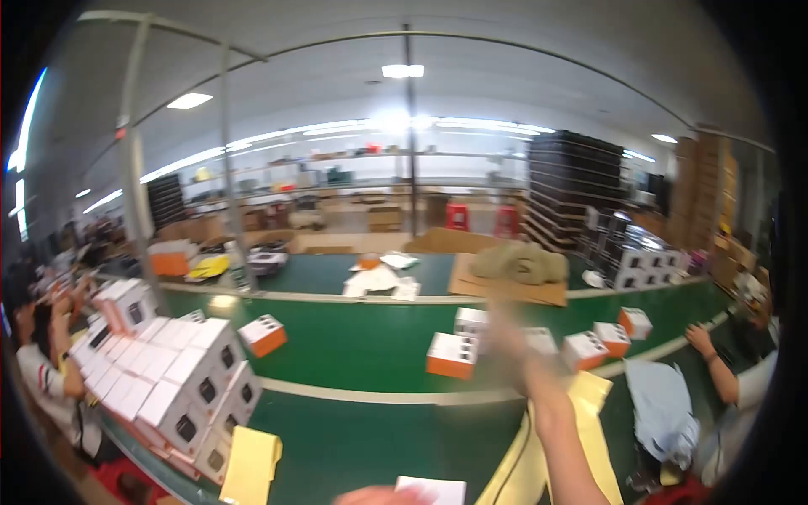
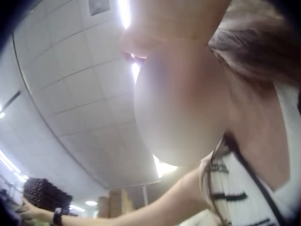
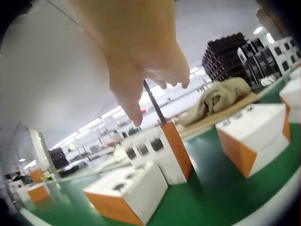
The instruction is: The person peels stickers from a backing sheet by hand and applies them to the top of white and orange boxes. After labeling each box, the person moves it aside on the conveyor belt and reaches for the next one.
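Note:
My right arm reaches over the green belt, and the blurred right hand (image 1: 512,341) is among white-and-orange boxes (image 1: 450,355). In the right wrist view this hand (image 3: 141,56) is above an upright box (image 3: 176,150) and a lower box (image 3: 124,190), thumb and fingers apart, nothing visible between them. Part of my left hand (image 1: 385,495) shows at the bottom edge, beside a white flat-topped item (image 1: 433,490); its grip is hidden. The left wrist view shows only part of the left hand (image 2: 176,23) at the top, with no object visible in it.
Stacked white boxes (image 1: 172,370) stand at the left, by a yellow sheet (image 1: 250,463). Yellow material (image 1: 589,404) lies under my right arm, and a grey-blue bag (image 1: 661,404) is farther right. Cloth (image 1: 520,263) rests on cardboard beyond the belt. People are at both sides.

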`<state>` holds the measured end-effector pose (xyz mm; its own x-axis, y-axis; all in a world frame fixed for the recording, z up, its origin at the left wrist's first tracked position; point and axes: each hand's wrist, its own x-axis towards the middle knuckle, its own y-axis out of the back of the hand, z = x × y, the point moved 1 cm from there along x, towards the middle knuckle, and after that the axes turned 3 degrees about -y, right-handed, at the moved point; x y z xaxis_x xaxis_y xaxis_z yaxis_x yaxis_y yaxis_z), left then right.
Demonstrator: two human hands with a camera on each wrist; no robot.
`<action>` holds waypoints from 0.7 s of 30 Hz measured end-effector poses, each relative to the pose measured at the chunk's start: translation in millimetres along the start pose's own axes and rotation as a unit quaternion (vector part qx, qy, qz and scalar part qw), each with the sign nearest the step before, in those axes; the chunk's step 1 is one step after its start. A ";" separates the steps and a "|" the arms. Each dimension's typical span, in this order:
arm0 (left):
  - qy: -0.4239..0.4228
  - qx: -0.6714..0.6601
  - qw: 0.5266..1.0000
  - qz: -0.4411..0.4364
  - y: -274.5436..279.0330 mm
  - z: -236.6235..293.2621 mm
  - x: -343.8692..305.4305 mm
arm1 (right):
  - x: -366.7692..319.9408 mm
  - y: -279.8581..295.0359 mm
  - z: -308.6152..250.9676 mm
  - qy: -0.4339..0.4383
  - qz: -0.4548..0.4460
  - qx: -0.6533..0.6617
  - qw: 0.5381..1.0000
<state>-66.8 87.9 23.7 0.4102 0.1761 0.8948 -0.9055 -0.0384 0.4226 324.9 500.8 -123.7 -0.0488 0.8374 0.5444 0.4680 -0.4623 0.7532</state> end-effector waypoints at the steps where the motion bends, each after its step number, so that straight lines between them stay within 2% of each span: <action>1: 0.067 0.102 0.987 -0.100 -14.7 -11.9 -4.3 | 23.4 -46.7 55.7 -0.003 -0.009 0.059 0.998; 2: 0.136 0.189 0.952 -0.200 -26.1 -25.3 -11.6 | 9.5 -29.4 41.6 -0.009 0.057 0.087 0.995; 4: 0.187 0.181 0.945 -0.196 -47.6 -56.6 -54.7 | -10.4 7.3 -2.2 -0.056 0.096 0.035 0.993; 5: 0.224 0.159 0.940 -0.200 -52.1 -57.6 -72.0 | -19.1 17.5 -6.1 -0.010 0.154 0.005 0.988; 6: 0.229 0.151 0.939 -0.207 -49.4 -51.3 -76.8 | -37.7 52.0 -45.9 -0.053 0.161 0.022 0.985; 8: 0.334 -0.049 0.913 -0.229 -46.3 -49.3 -78.4 | -79.6 96.4 -87.1 -0.027 0.192 0.042 0.980; 9: 0.335 -0.045 0.916 -0.214 -42.1 -42.5 -72.0 | -102.7 111.4 -104.2 -0.027 0.207 0.050 0.977; 10: 0.399 -0.063 0.892 -0.204 -38.6 -35.5 -65.1 | -128.7 125.0 -121.2 -0.022 0.195 0.057 0.979; 11: 0.410 0.002 0.884 -0.223 -37.9 -33.8 -68.2 | -154.0 127.8 -131.6 0.013 0.173 0.079 0.982; 12: 0.445 -0.007 0.871 -0.208 -33.8 -29.7 -66.1 | -183.2 141.5 -151.5 0.059 0.130 0.117 0.983; 13: 0.407 -0.003 0.895 -0.180 -30.9 -30.7 -75.2 | -210.7 141.3 -171.7 -0.047 0.003 0.328 0.944; 14: 0.409 0.013 0.895 -0.175 -27.4 -30.2 -82.9 | -237.2 133.1 -183.2 -0.054 -0.056 0.342 0.936; 15: 0.407 0.024 0.897 -0.172 -22.6 -27.0 -85.9 | -258.8 131.3 -198.0 -0.012 -0.105 0.309 0.945; 16: 0.430 0.023 0.884 -0.183 -15.7 -23.6 -86.6 | -277.7 134.8 -215.9 -0.015 -0.169 0.303 0.938; 17: 0.413 0.018 0.890 -0.194 -9.4 -27.5 -89.9 | -290.4 139.1 -235.5 -0.042 -0.210 0.285 0.934; 20: 0.408 0.074 0.887 -0.204 -9.1 -24.9 -102.7 | -315.5 158.3 -257.3 0.032 -0.142 0.108 0.983; 21: 0.434 0.073 0.877 -0.194 -12.5 -18.9 -101.1 | -325.7 165.5 -252.3 0.026 -0.107 0.115 0.987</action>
<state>-99.1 89.2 -74.8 0.3904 0.8832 0.2600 -0.6667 0.0765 0.7414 195.7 78.0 -83.2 -0.2107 0.8901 0.4042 0.6296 -0.1928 0.7527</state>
